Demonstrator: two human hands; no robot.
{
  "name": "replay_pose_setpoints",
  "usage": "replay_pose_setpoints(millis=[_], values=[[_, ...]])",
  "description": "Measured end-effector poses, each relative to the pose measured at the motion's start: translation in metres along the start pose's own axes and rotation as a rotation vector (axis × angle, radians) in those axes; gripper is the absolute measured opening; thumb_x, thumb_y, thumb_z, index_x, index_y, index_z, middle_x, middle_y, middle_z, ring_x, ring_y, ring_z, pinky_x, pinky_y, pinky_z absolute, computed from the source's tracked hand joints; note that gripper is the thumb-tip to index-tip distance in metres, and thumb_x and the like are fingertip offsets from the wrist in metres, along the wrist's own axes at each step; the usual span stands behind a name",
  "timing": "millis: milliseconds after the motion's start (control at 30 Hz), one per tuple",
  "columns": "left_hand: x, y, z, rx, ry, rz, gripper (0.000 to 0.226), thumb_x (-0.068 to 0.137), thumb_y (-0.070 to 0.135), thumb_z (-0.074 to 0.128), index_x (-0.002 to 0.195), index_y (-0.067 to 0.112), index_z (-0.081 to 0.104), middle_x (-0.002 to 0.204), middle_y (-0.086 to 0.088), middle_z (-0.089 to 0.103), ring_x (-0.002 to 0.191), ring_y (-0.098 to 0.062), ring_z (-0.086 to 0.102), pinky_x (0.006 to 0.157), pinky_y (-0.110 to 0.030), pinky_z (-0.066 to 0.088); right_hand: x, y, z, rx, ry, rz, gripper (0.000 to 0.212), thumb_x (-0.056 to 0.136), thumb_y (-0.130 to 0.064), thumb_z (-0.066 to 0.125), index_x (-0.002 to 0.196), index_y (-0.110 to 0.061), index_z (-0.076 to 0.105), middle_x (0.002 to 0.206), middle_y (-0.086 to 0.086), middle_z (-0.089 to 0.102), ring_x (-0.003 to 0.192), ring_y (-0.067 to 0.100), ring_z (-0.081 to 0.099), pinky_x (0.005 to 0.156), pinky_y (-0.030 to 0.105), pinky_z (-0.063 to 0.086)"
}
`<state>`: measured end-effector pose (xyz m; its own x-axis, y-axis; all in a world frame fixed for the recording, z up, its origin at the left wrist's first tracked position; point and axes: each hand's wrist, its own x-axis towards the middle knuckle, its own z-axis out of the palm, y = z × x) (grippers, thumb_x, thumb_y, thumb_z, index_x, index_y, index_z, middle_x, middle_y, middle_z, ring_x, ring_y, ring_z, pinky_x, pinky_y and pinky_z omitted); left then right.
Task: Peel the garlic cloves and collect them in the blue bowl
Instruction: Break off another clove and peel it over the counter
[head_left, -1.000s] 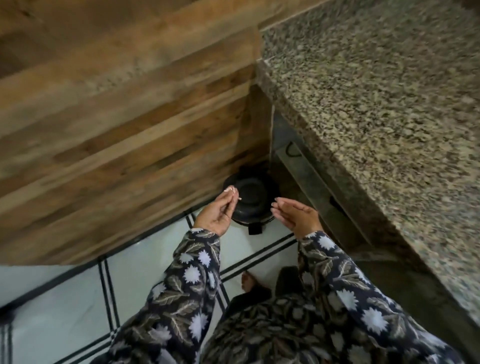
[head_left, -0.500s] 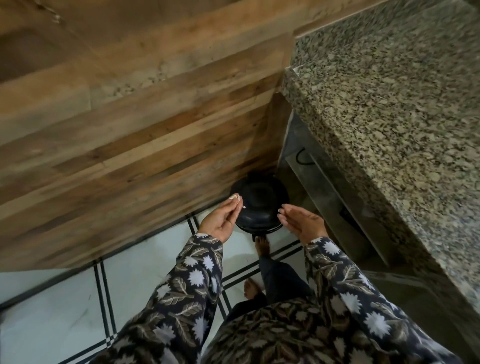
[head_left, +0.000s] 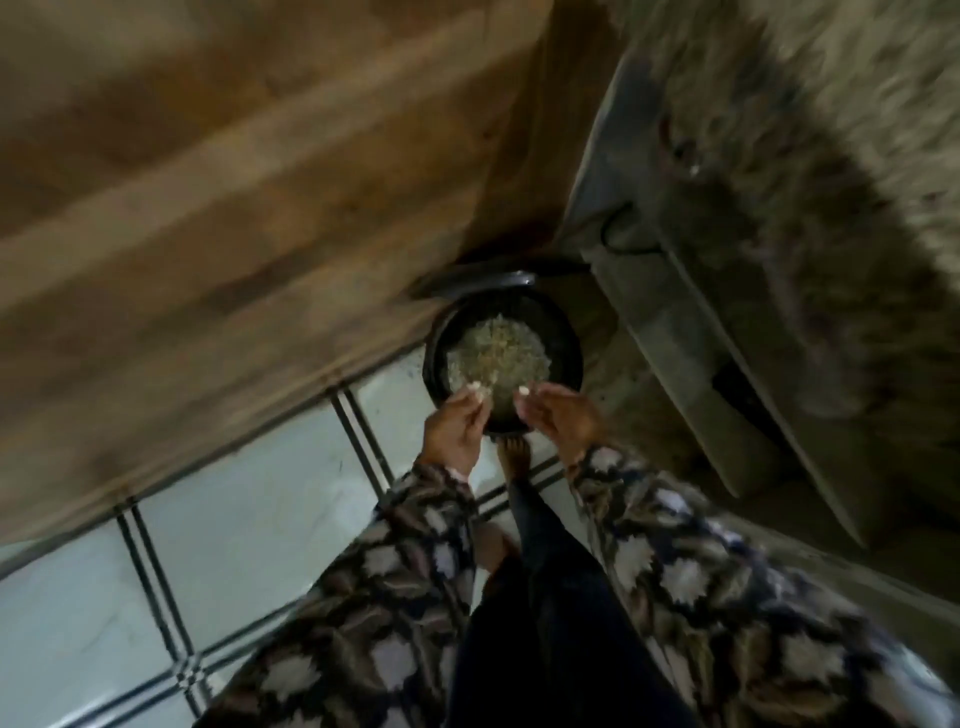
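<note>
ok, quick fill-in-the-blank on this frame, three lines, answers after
1. The left hand and right hand are held above a black ____.
2. Its lid is ____ (open or shut).
3. A bare ____ is at its base, between the two sleeves.

Missing words: bin; open; foot

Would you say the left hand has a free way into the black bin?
Probably yes: the lid is tipped back, the bin stands open, and the left hand hovers at its near rim with nothing between.
</note>
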<state>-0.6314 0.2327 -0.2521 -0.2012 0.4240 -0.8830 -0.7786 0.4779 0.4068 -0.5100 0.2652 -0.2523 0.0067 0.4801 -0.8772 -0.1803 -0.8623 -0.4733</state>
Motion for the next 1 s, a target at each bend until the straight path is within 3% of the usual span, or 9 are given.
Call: replay_pose_setpoints(millis=[133, 267, 367, 533, 600, 700, 800, 900, 1000], values=[[0.081, -0.027, -0.002, 0.174, 0.105, 0.014, 0.035, 0.098, -0.006, 0.032, 0.131, -0.007, 0.044, 0.127, -0.021, 0.050, 0.123, -0.033, 0.047, 0.090, -0.028, 0.045, 0.064, 0.024, 0.009, -0.070, -0.004, 0.086, 0.041, 0.098, -0.005, 0.034, 0.139, -0.004, 0.035, 0.139, 0.011, 0.040, 0.113, 0.024, 0.042, 0.097, 0.032, 0.037], [0.124, -0.045, -0.014, 0.493, 0.211, 0.212, 0.018, 0.084, -0.009, 0.059, 0.094, 0.002, 0.069, 0.093, -0.013, 0.066, 0.089, -0.030, 0.064, 0.080, -0.034, 0.054, 0.094, 0.034, 0.011, -0.113, -0.045, 0.139, 0.038, 0.100, -0.010, 0.030, 0.135, -0.002, 0.041, 0.134, 0.011, 0.047, 0.124, 0.025, 0.044, 0.104, 0.034, 0.035], [0.120, -0.047, -0.015, 0.643, 0.329, 0.362, 0.018, 0.078, 0.000, 0.068, 0.070, 0.016, 0.068, 0.082, -0.012, 0.071, 0.080, -0.031, 0.067, 0.075, -0.033, 0.056, 0.096, 0.035, 0.014, -0.116, 0.058, 0.097, 0.036, 0.091, -0.016, 0.055, 0.125, -0.002, 0.052, 0.125, 0.010, 0.059, 0.111, 0.021, 0.056, 0.091, 0.036, 0.043], [0.102, -0.038, -0.009, 0.908, 0.089, 0.444, 0.030, 0.081, -0.010, 0.055, 0.092, 0.013, 0.072, 0.099, 0.000, 0.066, 0.094, -0.009, 0.057, 0.074, -0.004, 0.043, 0.090, 0.027, 0.018, -0.152, 0.075, 0.049, 0.024, 0.090, -0.007, 0.053, 0.114, -0.004, 0.059, 0.108, 0.012, 0.061, 0.096, 0.021, 0.058, 0.075, 0.028, 0.048], [0.090, -0.033, -0.007, 0.867, 0.077, 0.460, 0.034, 0.080, -0.013, 0.053, 0.089, 0.014, 0.071, 0.099, -0.005, 0.067, 0.091, -0.011, 0.057, 0.076, -0.010, 0.046, 0.080, 0.021, 0.018, -0.167, 0.054, 0.045, 0.027, 0.093, -0.004, 0.046, 0.117, -0.005, 0.059, 0.110, 0.012, 0.060, 0.100, 0.023, 0.058, 0.079, 0.029, 0.047], [0.057, -0.022, -0.007, 0.707, 0.122, 0.486, 0.028, 0.081, -0.008, 0.057, 0.076, 0.018, 0.068, 0.084, -0.009, 0.068, 0.077, -0.020, 0.061, 0.077, -0.036, 0.051, 0.044, 0.008, 0.015, -0.150, -0.019, 0.062, 0.031, 0.097, -0.010, 0.041, 0.126, -0.003, 0.052, 0.129, 0.012, 0.055, 0.120, 0.026, 0.051, 0.094, 0.034, 0.042], [0.004, -0.007, -0.002, 0.640, 0.046, 0.490, 0.009, 0.085, 0.006, 0.065, 0.089, 0.012, 0.069, 0.085, -0.009, 0.068, 0.076, -0.023, 0.062, 0.077, -0.036, 0.050, -0.012, -0.010, 0.007, -0.104, -0.059, 0.011, 0.032, 0.098, -0.014, 0.041, 0.127, -0.004, 0.051, 0.132, 0.012, 0.053, 0.123, 0.026, 0.048, 0.098, 0.035, 0.040], [-0.061, 0.005, 0.012, 0.645, 0.010, 0.552, 0.016, 0.088, 0.005, 0.060, 0.090, 0.019, 0.067, 0.096, -0.008, 0.069, 0.089, -0.023, 0.065, 0.085, -0.036, 0.054, -0.081, -0.028, -0.012, -0.039, -0.102, -0.088, 0.032, 0.097, -0.017, 0.041, 0.125, -0.006, 0.052, 0.129, 0.010, 0.055, 0.119, 0.026, 0.051, 0.097, 0.034, 0.041], [-0.123, 0.008, 0.034, 0.634, -0.062, 0.603, 0.019, 0.090, 0.002, 0.056, 0.092, 0.017, 0.067, 0.095, -0.008, 0.068, 0.086, -0.019, 0.065, 0.080, -0.028, 0.054, -0.143, -0.044, -0.043, 0.039, -0.146, -0.208, 0.026, 0.097, -0.016, 0.041, 0.114, -0.010, 0.059, 0.122, 0.008, 0.059, 0.107, 0.020, 0.054, 0.099, 0.035, 0.040]])
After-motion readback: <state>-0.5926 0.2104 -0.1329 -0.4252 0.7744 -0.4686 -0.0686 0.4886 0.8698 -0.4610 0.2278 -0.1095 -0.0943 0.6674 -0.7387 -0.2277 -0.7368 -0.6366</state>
